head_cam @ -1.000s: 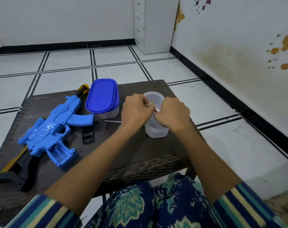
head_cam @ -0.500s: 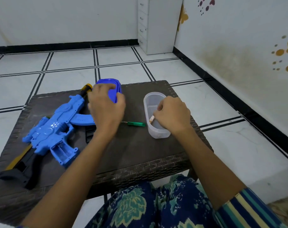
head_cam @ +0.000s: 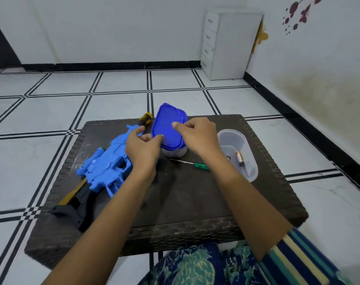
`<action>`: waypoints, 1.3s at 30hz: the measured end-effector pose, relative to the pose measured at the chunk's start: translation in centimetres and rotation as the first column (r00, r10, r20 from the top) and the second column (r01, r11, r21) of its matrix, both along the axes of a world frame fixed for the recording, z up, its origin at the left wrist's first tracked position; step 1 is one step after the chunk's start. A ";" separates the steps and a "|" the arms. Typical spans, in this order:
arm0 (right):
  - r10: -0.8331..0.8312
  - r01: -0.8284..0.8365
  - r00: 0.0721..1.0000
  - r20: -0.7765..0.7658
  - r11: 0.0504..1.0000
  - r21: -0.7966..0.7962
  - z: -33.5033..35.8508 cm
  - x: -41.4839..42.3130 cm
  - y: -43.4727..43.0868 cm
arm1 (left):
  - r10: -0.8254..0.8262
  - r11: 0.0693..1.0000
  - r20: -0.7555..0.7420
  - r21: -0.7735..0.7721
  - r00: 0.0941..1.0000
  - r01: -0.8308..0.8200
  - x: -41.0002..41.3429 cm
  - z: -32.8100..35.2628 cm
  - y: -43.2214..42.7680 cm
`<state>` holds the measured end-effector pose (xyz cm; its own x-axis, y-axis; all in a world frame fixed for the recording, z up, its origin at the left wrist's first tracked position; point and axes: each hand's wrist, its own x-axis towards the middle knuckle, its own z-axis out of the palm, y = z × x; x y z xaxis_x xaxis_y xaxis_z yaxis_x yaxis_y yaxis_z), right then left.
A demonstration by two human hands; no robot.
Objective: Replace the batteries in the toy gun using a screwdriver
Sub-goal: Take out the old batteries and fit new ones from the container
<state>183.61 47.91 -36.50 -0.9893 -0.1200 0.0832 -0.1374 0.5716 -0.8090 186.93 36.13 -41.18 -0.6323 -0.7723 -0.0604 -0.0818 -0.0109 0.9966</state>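
Both hands meet at the lidded tub [head_cam: 170, 138], which stands near the far edge of the worktop [head_cam: 195, 202], directly ahead of the person. The left hand [head_cam: 143, 148] curls against the tub's near-left side, thumb on the lid rim; the right hand [head_cam: 197, 136] lies over the right side, fingertips on the glossy blue lid [head_cam: 166, 124], whose long axis runs away from the person. The lid looks tilted, perhaps being prised off.

The toy gun [head_cam: 107, 163], hard blue plastic with a black stock, lies toward the left edge, its long axis diagonal, nearer the left hand. The thin green-handled screwdriver [head_cam: 192, 163] lies crosswise behind the right wrist. A clear open tub [head_cam: 239, 138] by the right edge holds two batteries [head_cam: 239, 159].
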 end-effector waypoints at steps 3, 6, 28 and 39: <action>-0.030 0.059 0.993 0.114 0.965 -0.256 1.8 0.2 1.0 | -0.070 0.960 -0.190 -0.281 0.979 0.014 1.3 1.8 2.5; -0.003 0.101 0.967 0.255 0.924 -0.370 2.3 0.0 3.1 | -0.289 0.810 -0.254 -0.579 0.923 0.094 2.4 2.3 5.6; -0.291 0.288 0.956 0.022 0.953 0.091 -3.4 1.6 15.1 | -0.436 0.899 0.098 -0.003 0.895 0.438 0.2 -0.1 12.2; -0.282 0.275 0.959 0.026 0.949 0.154 -4.8 0.5 15.8 | -0.400 0.915 0.106 -0.014 0.910 0.404 0.8 -2.4 12.9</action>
